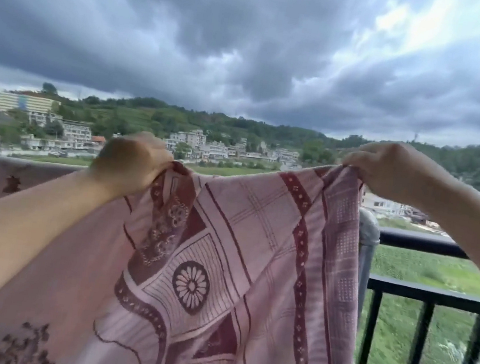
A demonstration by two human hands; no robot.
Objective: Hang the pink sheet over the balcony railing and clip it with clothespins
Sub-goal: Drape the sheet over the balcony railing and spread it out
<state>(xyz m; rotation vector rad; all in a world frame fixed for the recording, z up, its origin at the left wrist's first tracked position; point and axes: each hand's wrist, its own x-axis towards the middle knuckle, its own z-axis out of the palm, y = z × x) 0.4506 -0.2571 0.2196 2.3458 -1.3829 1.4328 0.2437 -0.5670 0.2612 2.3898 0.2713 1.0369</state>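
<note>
The left forearm [27,233] reaches in from the near left, and its hand, the left hand [131,164], is curled tight round a bunched corner of the pink sheet [253,260], lifting it above the level of the balcony railing [426,241]. Further right, the right hand [393,168] pinches the top edge with bent fingers, so the cloth is stretched between the two hands and its patterned face hangs down toward the camera. Held high and taut like this, the sheet seems ready to be swung over the top rail rather than dragged across it. More pink cloth [4,178] already lies over the rail at the far left, though whether it is the same sheet I cannot tell. No clothespins are visible, so clipping looks not yet begun.
</note>
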